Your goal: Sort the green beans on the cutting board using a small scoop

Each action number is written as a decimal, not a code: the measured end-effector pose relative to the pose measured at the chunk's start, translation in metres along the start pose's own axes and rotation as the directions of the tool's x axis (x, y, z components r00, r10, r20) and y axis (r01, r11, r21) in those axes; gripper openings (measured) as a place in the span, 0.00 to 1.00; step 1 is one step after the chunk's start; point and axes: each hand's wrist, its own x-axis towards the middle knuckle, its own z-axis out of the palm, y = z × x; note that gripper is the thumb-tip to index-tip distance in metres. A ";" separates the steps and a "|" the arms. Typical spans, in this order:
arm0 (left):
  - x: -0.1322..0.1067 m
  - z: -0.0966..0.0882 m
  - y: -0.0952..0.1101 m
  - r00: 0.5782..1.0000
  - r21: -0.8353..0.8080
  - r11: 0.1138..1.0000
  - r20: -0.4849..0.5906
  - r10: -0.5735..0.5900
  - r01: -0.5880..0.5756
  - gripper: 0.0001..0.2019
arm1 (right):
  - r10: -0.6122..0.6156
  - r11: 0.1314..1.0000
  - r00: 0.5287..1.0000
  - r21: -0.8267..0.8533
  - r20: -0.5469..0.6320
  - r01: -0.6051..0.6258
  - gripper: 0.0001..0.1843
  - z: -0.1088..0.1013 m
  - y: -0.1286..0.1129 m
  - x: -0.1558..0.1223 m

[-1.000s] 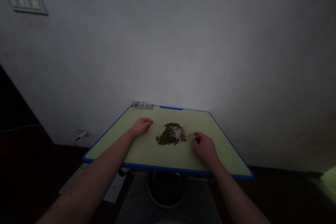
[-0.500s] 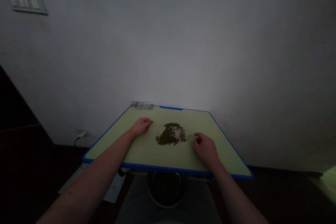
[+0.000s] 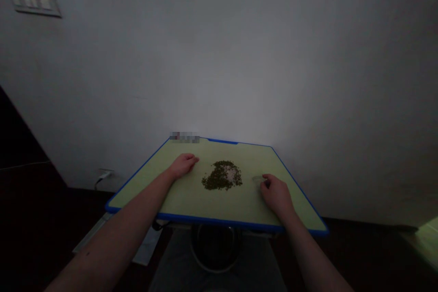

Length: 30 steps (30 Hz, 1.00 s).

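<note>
Wall: pale grey wall (image 3: 222, 64) filling the upper view, dimly lit, with a switch plate (image 3: 36, 3) high on the left and a plug (image 3: 105, 175) in low down on the same side.
Worktop: yellowish-green worktop (image 3: 185, 200), blue all round the rim, its far edge near the wall (a pixelated patch blots out the far left corner).
Pile: dead centre, a spread of small olive-green bits (image 3: 217, 179), between the two hands and touching neither; pale grains (image 3: 232, 174) sit in its right part.
Left hand: here's the left hand (image 3: 184, 165), beside the pile on its left, fingers drawn in and narrow; whether anything is tucked inside, I cannot tell.
Right hand: over on the other side, the right hand (image 3: 276, 193) has thumb and fingers closed on a clear rounded piece (image 3: 258, 178), see-through and too faint to name, its free end towards the pile but apart from it.
Bowl: down below the near edge, a dark round bowl (image 3: 216, 268), partly hidden by the worktop.
</note>
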 end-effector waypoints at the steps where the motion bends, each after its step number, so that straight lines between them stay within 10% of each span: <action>1: 0.000 0.000 0.000 1.000 -0.001 1.000 0.000 -0.006 0.006 0.20 | 0.005 1.000 1.000 -0.004 0.002 -0.005 0.18 -0.001 0.001 0.001; 30: 0.002 0.001 -0.004 1.000 -0.010 1.000 -0.014 -0.013 0.013 0.19 | -0.166 0.951 0.968 0.292 0.187 0.107 0.17 -0.004 -0.014 -0.011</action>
